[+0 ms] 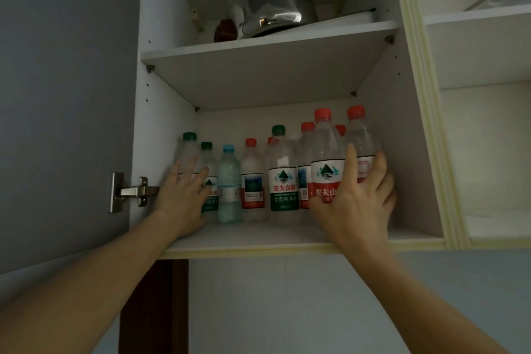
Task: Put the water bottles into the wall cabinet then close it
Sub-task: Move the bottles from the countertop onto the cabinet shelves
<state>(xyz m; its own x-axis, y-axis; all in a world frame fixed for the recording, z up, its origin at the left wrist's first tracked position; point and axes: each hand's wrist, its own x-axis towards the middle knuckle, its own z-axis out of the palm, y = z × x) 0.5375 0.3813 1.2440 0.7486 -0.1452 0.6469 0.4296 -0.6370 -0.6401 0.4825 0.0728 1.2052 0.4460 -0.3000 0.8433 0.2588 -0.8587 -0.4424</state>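
Observation:
The wall cabinet (258,236) stands open, and several water bottles stand upright in a row on its lower shelf. My left hand (184,201) rests with straight fingers against the two green-capped bottles (188,149) at the left end. My right hand (359,204) holds the rightmost red-capped bottle (360,135), thumb on its left and fingers round its right side. The palm covers the foot of the red-capped bottle (326,146) beside it. Between my hands stand a blue-capped bottle (229,181), a red-capped one (252,175) and a green-capped one (283,169).
The grey cabinet door (66,95) is swung open to the left on its metal hinge (135,191). A steel kettle (273,3) sits on the upper shelf (258,46). White open shelving (488,152) adjoins on the right. A wall lies below the cabinet.

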